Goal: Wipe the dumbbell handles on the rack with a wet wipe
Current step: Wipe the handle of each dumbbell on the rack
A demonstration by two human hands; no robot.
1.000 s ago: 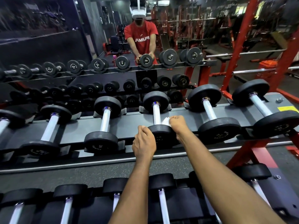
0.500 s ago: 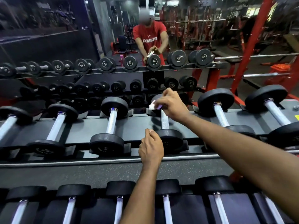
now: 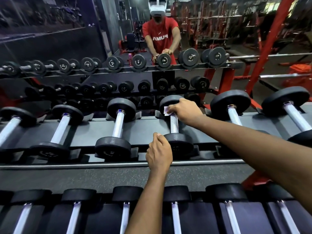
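A black dumbbell with a knurled chrome handle (image 3: 174, 123) lies in the middle of the upper rack tier (image 3: 148, 127). My right hand (image 3: 184, 110) grips a white wet wipe (image 3: 166, 110) wrapped on the far end of that handle, against the far weight head. My left hand (image 3: 158, 153) holds the near weight head (image 3: 181, 144) from its left side, fingers curled on its edge. Several more dumbbells lie in a row on the same tier, left and right.
A lower tier with several dumbbells (image 3: 175, 215) runs along the bottom of the view. A mirror (image 3: 118, 48) behind the rack reflects a person in a red shirt and the rack. Red steel frames (image 3: 268, 46) stand at the right.
My right hand slid with the wipe from the near end of the handle to its far end. My left hand has stayed on the near weight head.
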